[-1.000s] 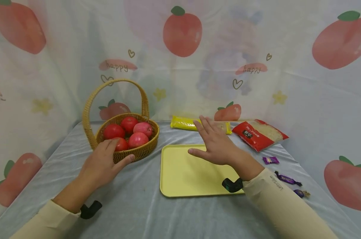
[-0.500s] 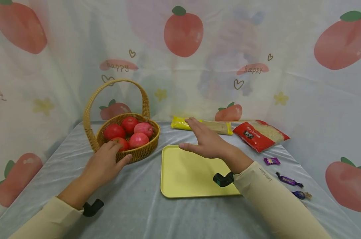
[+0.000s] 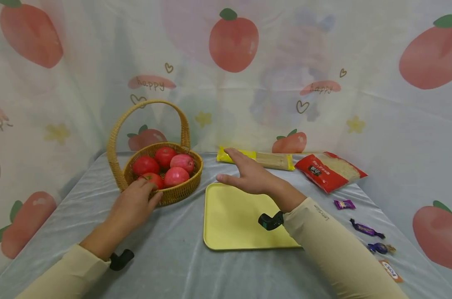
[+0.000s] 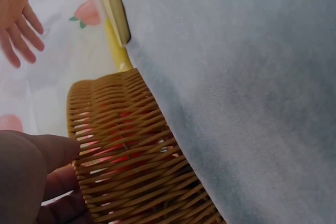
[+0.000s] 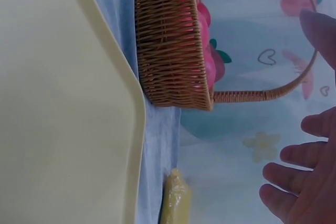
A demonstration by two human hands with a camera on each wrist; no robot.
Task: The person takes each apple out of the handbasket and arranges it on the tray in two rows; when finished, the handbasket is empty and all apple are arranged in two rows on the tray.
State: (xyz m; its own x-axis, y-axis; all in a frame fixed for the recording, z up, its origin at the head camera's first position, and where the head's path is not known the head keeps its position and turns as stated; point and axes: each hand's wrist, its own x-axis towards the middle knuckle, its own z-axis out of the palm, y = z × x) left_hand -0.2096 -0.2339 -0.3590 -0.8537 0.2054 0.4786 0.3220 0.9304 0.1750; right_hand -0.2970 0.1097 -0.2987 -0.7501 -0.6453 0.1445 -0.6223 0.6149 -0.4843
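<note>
A wicker basket (image 3: 179, 195) with a tall arched handle stands at the back left, holding several red and pink apples (image 3: 176, 176). My left hand (image 3: 134, 203) is at its near rim: the fingers reach over the edge beside the front apple (image 3: 154, 179), and the thumb lies against the outside, pinching the rim in the left wrist view. Above the back part of a yellow tray (image 3: 241, 220) hovers my right hand (image 3: 254, 174), fingers extended and thumb apart, holding nothing. The right wrist view shows its spread fingers (image 5: 296, 174) near the basket handle (image 5: 247, 96).
Behind the tray lies a yellow pack of dry noodles (image 3: 274, 160). A red bag (image 3: 328, 171) sits at the back right. Purple-wrapped candies (image 3: 367, 229) and an orange-and-white packet (image 3: 390, 270) line the right side. A fruit-print curtain (image 3: 233, 108) encloses the grey cloth-covered table (image 3: 162, 265).
My right hand has moved left over the tray. My left hand has edged toward the basket, its thumb drawing in to the rim. The basket stays where it was.
</note>
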